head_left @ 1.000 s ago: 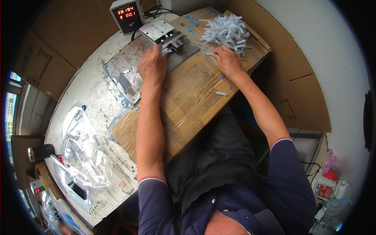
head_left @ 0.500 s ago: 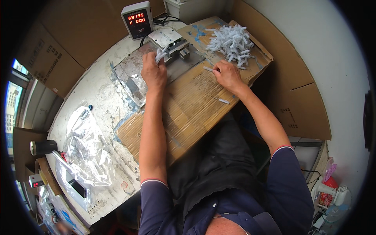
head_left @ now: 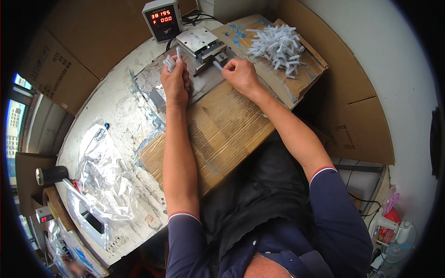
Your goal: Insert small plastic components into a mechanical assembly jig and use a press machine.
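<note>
My left hand (head_left: 176, 83) is closed round a bunch of small translucent white plastic pieces (head_left: 169, 63), with one piece sticking up above the thumb. It is held over the worn metal plate, left of a metal fixture (head_left: 197, 41). Between thumb and fingertips my right hand (head_left: 242, 76) pinches one slim translucent plastic piece (head_left: 217, 65). That piece's far end is at the small metal block (head_left: 221, 58) on the fixture's front; whether it touches the block I cannot tell. A heap of the same pieces (head_left: 277, 48) lies on the cardboard right of the fixture.
Behind the fixture stands a counter box (head_left: 162, 21) with a red lit display and cables. Flattened cardboard (head_left: 222, 134) covers the near table edge. Clear plastic bags (head_left: 104, 176), a phone (head_left: 92, 222) and a black cylinder (head_left: 52, 175) are at the left. Cardboard walls (head_left: 352, 102) surround the table.
My right hand has moved left from beside the heap to the fixture, carrying the plastic piece. My left hand has drawn back slightly left from the fixture, still holding its bunch.
</note>
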`<state>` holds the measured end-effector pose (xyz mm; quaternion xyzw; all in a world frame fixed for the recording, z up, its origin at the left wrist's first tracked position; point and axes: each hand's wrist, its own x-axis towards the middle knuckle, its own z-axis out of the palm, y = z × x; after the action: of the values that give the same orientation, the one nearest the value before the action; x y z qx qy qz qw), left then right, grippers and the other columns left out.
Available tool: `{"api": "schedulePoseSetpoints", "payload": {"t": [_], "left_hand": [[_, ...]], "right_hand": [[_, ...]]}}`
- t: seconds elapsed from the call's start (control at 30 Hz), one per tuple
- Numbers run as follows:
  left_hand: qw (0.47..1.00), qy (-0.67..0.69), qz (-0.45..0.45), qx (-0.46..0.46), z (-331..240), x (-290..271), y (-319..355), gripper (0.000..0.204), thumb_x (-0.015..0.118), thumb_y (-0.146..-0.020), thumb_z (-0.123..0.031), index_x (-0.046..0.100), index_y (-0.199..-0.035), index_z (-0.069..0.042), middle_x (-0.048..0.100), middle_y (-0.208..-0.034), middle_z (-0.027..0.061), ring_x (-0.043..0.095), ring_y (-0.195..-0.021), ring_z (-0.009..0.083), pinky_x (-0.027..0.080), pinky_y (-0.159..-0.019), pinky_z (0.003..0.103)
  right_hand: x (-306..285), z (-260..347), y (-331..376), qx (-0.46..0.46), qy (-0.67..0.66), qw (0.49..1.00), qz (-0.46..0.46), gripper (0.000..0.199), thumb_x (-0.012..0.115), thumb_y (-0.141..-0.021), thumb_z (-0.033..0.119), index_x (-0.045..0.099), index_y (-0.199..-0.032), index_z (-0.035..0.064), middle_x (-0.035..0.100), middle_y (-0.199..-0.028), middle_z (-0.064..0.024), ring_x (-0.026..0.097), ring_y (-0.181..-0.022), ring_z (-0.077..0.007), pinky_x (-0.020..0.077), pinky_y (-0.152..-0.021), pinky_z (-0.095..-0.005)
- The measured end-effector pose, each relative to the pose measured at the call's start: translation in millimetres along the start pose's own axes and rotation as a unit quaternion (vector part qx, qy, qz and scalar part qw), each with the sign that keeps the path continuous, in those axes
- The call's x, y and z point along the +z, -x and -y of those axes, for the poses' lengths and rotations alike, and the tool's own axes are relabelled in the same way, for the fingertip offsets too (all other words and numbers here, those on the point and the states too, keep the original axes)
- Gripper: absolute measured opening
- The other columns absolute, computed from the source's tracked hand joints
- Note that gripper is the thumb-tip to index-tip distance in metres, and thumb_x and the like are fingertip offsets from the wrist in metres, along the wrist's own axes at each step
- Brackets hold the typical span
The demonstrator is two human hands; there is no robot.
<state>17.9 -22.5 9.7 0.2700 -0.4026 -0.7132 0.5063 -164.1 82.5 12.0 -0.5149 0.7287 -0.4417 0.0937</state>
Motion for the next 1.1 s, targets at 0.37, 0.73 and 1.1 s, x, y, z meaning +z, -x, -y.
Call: {"api": "schedulePoseSetpoints", "payload": {"t": [0.37, 0.73, 1.1], "left_hand": [[0.978, -0.158, -0.088, 0.102, 11, 4, 0, 0.011, 0.058, -0.103, -0.015, 0.058, -0.108, -0.005, 0.066, -0.084, 0.0026, 0.053, -0.062, 0.0074, 0.043, -0.055, 0.025], [0.84, -0.485, -0.143, 0.198, 10, 8, 6, 0.022, 0.064, -0.097, -0.025, 0.061, -0.104, -0.005, 0.069, -0.088, 0.0233, 0.066, -0.084, 0.0448, 0.05, -0.077, 0.049], [0.704, -0.669, -0.001, 0.236, 21, 22, 23, 0.033, 0.075, -0.09, -0.034, 0.059, -0.108, -0.01, 0.074, -0.084, 0.0168, 0.072, -0.079, 0.0394, 0.054, -0.069, 0.049]], "right_hand": [[14, 1, -12, 0.051, 0.022, 0.998, -0.002, 0.016, 0.072, -0.077, 0.018, 0.076, -0.079, 0.0023, 0.075, -0.074, -0.0106, 0.07, -0.067, -0.0168, 0.0546, -0.068, -0.0317], [14, 0, -14, 0.074, -0.033, 0.997, 0.005, 0.021, 0.074, -0.076, 0.024, 0.076, -0.076, 0.0025, 0.074, -0.075, -0.0148, 0.072, -0.07, -0.0265, 0.0562, -0.07, -0.0362], [-51, -13, 26, 0.035, -0.045, 0.998, 0.011, 0.021, 0.075, -0.085, 0.022, 0.073, -0.084, 0.0014, 0.072, -0.074, -0.0103, 0.068, -0.067, -0.0175, 0.0528, -0.066, -0.0323]]}}
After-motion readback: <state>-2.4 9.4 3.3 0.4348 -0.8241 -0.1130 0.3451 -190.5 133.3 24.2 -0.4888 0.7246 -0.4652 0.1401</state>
